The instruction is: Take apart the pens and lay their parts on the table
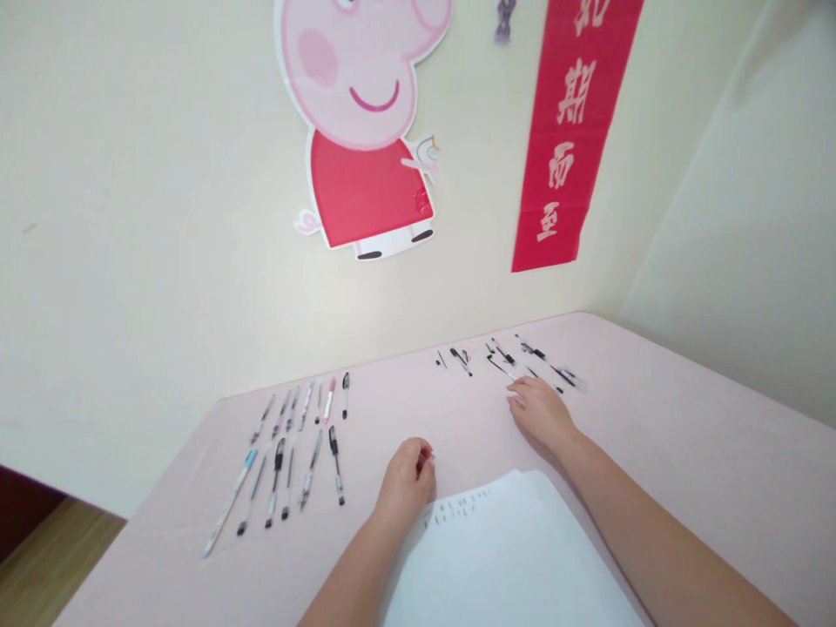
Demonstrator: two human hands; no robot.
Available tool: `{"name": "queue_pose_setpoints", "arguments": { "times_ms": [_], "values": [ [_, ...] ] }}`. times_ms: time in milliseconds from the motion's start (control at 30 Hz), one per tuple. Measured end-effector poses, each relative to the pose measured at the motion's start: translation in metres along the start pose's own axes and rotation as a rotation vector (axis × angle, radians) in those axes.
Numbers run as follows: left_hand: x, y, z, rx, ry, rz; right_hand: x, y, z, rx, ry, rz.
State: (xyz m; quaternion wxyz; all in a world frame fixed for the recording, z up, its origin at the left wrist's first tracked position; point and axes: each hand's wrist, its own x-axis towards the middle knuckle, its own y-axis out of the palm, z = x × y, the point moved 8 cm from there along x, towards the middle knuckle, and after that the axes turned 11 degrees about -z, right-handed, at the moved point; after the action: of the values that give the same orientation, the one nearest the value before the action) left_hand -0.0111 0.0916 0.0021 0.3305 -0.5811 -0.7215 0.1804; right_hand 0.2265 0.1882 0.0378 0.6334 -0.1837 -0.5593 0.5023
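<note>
My left hand (406, 477) rests by the upper left corner of a white paper stack (509, 557), its fingers curled in. Whatever those fingers hold, if anything, is too small to make out. Farther back on the right, my right hand (541, 411) reaches out with thumb and forefinger slightly apart. Its fingertips are close to a thin dark pen part (500, 366), and I cannot tell whether they touch it. Around it lie more loose pen pieces, among them a black-capped pen (461, 362) and a blurred dark pen (567, 376).
Two rows of pens lie on the left of the pink table (392, 401), including a blue-ended pen (228, 505), a pink pen (329, 401) and a black-capped pen (335, 466). Handwritten marks show on the paper's top. A wall with a cartoon pig cutout (369, 187) stands behind.
</note>
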Motion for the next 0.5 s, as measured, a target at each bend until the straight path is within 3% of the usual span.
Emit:
{"name": "queue_pose_setpoints", "arguments": {
  "times_ms": [100, 267, 300, 400, 500],
  "values": [
    [0.0, 0.0, 0.0, -0.004, 0.008, -0.002, -0.008, 0.01, 0.027, 0.159, 0.02, 0.147],
    [0.0, 0.001, 0.001, -0.018, 0.033, -0.006, -0.051, 0.03, 0.102, 0.525, -0.062, 0.636],
    [0.001, 0.001, 0.001, -0.021, 0.041, -0.007, -0.058, 0.029, 0.116, 0.53, -0.12, 0.652],
    [0.001, 0.001, 0.001, -0.022, 0.054, -0.011, -0.066, 0.024, 0.14, 0.401, -0.267, 0.512],
    [0.001, 0.001, 0.0, -0.015, 0.045, -0.008, -0.071, 0.031, 0.146, 0.37, -0.283, 0.479]
  ]
}}
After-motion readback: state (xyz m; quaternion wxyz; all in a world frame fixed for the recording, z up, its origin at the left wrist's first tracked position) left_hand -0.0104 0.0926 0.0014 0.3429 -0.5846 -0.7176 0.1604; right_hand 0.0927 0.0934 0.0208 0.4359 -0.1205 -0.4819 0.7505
